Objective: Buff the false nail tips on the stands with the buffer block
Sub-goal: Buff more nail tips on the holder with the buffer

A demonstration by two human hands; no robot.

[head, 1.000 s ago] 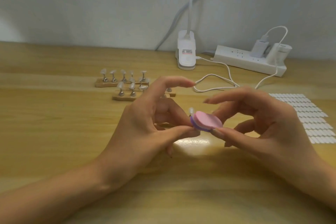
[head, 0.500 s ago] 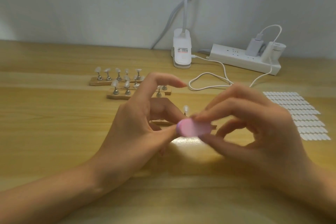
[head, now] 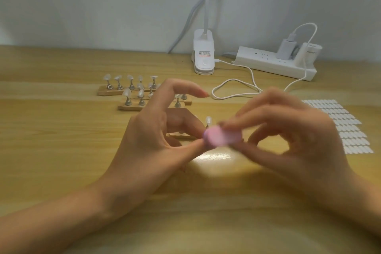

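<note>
Your right hand (head: pixel 292 140) pinches the pink buffer block (head: pixel 221 137) between thumb and fingertips in a narrow grip, and both are smeared with blur. The block is held above the table (head: pixel 51 150), almost straight in front of the white lamp base (head: pixel 204 57) and well toward you from it. Your left hand (head: pixel 152 140) reaches it from the lamp base's left-front side. Its thumb tip is at the block's left edge, the forefinger arches up free, and a curled finger closes toward the thumb. I cannot tell whether anything is gripped there, because the block hides that spot. One false nail tip (head: pixel 208 119) stands upright on a thin stem just behind the block, on the side nearer the lamp base. Two more wooden stands (head: pixel 132 107) carrying nail tips lie left of and in front of the lamp base. The power strip (head: pixel 274 62) lies just right of the lamp base, a white cable (head: pixel 237 88) loops in front of it, and a sheet of white tabs (head: pixel 338 126) lies to its right-front.
</note>
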